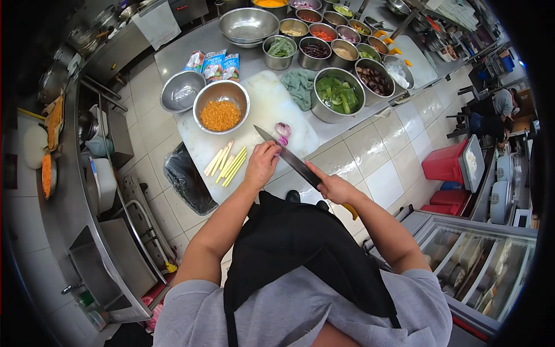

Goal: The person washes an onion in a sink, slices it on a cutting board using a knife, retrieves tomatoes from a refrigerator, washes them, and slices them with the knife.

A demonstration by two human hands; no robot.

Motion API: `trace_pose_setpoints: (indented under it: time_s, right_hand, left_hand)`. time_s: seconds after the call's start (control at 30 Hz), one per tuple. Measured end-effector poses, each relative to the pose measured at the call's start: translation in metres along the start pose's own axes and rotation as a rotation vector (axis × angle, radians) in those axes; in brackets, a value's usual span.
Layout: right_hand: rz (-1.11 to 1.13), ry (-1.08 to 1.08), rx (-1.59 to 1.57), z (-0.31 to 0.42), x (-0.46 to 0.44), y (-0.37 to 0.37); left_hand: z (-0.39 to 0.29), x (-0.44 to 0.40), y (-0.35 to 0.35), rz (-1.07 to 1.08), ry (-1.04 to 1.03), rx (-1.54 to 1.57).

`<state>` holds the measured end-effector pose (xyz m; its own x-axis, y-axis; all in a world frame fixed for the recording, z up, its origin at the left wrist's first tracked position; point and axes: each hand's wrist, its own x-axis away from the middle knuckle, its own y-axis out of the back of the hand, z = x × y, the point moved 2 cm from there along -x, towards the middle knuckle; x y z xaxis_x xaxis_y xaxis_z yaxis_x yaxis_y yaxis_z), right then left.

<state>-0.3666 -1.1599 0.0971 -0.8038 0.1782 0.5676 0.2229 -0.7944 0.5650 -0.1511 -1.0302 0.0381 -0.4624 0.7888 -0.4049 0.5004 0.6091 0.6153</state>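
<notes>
My right hand (334, 186) is wrapped round the yellow handle of a long kitchen knife (298, 165), with a finger stretched along the blade. The blade lies diagonally over the front of the white cutting board (191, 128). Close beside the blade, my left hand (263, 164) has its fingers bent together on a purple shallot, mostly hidden beneath the fingertips. More shallot pieces (282, 129) lie just beyond the knife. To the left are cut lemongrass stalks (233, 166), and behind them a metal bowl (245, 99) of orange minced food.
An empty-looking metal bowl (173, 95) and blue-and-white packets (214, 65) stand at the back left. A green cloth (299, 87) touches the board, beside a pot of green leaves (356, 112). Several ingredient tins line the counter. A black-lined bin (188, 179) sits below left.
</notes>
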Motion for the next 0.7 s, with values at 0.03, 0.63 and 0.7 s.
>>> trace_pose_setpoints:
  time_s: [0.03,0.63,0.7]
  right_hand:
    - [-0.003,0.004,-0.002,0.001,-0.002,0.003]
    - [-0.167,-0.131,0.348,0.053,-0.026,-0.016]
    - [-0.151,-0.142,0.346,0.056,-0.027,-0.012]
  left_hand:
    - [0.002,-0.002,0.0,0.001,-0.003,-0.004]
    - [0.014,-0.004,0.006,0.13,0.025,0.106]
    - [0.015,-0.003,0.007,0.119,0.018,0.105]
